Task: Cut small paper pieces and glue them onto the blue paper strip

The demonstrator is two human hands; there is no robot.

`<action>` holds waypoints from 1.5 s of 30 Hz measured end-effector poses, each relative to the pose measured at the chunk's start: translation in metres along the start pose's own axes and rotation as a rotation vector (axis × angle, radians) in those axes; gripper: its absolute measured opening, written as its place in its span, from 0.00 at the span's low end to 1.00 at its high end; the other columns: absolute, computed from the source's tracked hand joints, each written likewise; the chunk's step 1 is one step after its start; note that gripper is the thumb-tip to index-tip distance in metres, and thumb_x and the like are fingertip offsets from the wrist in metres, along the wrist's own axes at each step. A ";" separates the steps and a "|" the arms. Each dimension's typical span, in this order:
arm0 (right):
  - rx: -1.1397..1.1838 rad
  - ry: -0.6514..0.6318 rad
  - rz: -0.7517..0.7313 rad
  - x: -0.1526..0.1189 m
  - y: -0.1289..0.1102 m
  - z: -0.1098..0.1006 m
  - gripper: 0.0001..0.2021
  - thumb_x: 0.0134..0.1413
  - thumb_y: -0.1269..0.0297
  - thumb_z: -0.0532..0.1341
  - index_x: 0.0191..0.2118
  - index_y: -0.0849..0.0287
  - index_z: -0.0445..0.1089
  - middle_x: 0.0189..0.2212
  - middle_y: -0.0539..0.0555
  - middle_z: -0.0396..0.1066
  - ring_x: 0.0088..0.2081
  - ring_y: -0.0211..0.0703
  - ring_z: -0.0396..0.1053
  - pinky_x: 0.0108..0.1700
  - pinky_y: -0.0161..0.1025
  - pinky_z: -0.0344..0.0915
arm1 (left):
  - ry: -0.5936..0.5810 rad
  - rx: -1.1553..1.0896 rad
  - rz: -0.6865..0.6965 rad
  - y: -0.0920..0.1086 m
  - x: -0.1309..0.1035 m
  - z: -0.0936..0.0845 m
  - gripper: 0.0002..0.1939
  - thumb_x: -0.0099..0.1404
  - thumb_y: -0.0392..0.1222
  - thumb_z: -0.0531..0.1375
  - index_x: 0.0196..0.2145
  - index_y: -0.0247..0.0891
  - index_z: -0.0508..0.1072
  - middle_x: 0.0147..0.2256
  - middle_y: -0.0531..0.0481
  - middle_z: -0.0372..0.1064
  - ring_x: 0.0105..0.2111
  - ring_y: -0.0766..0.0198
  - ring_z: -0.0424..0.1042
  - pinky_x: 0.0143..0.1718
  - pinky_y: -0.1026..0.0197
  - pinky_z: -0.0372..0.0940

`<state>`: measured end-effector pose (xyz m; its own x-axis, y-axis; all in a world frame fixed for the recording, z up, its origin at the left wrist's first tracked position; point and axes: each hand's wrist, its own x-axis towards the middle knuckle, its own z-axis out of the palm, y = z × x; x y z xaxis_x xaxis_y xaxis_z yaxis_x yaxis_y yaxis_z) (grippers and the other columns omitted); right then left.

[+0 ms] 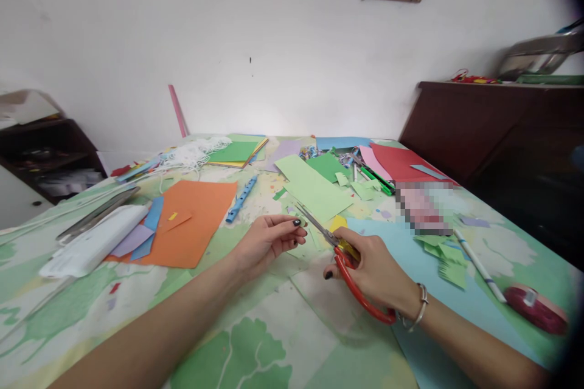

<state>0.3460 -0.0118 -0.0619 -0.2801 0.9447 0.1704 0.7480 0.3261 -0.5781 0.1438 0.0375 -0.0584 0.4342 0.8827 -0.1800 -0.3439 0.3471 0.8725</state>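
Observation:
In my right hand point(371, 261) is a pair of scissors with red handles point(360, 295), its blades pointing up and left. My left hand point(274, 240) is closed in a pinch just left of the blades, with a tiny piece of pale green paper point(303, 224) at the fingertips, mostly hidden. Just beyond both hands lies a light green paper sheet point(314, 185), with a darker green piece point(327, 166) by it. Under my right forearm spreads a light blue sheet point(383, 255). A bit of yellow paper point(338, 222) lies close to the scissors.
Orange paper point(196, 213), a blue flute-like tube point(241, 199) and a white power strip point(98, 240) lie to the left. Green paper cuttings point(449, 264), a white pen point(479, 265) and a dark red correction tape-like object point(535, 309) are on the right. White string point(191, 153) sits behind.

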 end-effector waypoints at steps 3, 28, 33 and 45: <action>0.003 0.001 0.004 0.001 0.000 0.000 0.09 0.46 0.57 0.58 0.31 0.56 0.61 0.13 0.42 0.55 0.18 0.33 0.49 0.21 0.31 0.48 | 0.007 -0.027 -0.025 0.001 0.000 0.001 0.04 0.53 0.33 0.63 0.28 0.29 0.72 0.25 0.45 0.72 0.25 0.68 0.70 0.30 0.66 0.65; -0.015 0.023 -0.001 0.001 0.002 -0.001 0.09 0.46 0.58 0.59 0.32 0.56 0.62 0.15 0.43 0.57 0.19 0.34 0.49 0.23 0.31 0.50 | 0.102 -0.218 -0.084 0.001 0.001 0.002 0.07 0.59 0.31 0.57 0.25 0.28 0.72 0.27 0.40 0.75 0.27 0.62 0.74 0.29 0.65 0.68; -0.009 0.018 -0.006 0.001 0.002 -0.001 0.09 0.46 0.59 0.59 0.33 0.56 0.63 0.14 0.43 0.57 0.19 0.34 0.50 0.23 0.31 0.50 | 0.114 -0.174 -0.054 -0.002 0.002 0.001 0.06 0.58 0.32 0.58 0.25 0.30 0.71 0.27 0.40 0.75 0.28 0.62 0.74 0.30 0.65 0.68; -0.107 0.004 -0.043 -0.001 0.003 0.001 0.09 0.46 0.57 0.59 0.32 0.55 0.64 0.14 0.43 0.58 0.18 0.34 0.54 0.23 0.32 0.49 | 0.081 0.028 0.047 -0.002 0.001 0.002 0.07 0.56 0.38 0.62 0.28 0.31 0.70 0.27 0.43 0.74 0.28 0.63 0.73 0.31 0.65 0.65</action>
<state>0.3474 -0.0116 -0.0646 -0.3115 0.9297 0.1966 0.7954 0.3683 -0.4813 0.1462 0.0368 -0.0595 0.3491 0.9209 -0.1735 -0.3385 0.2966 0.8930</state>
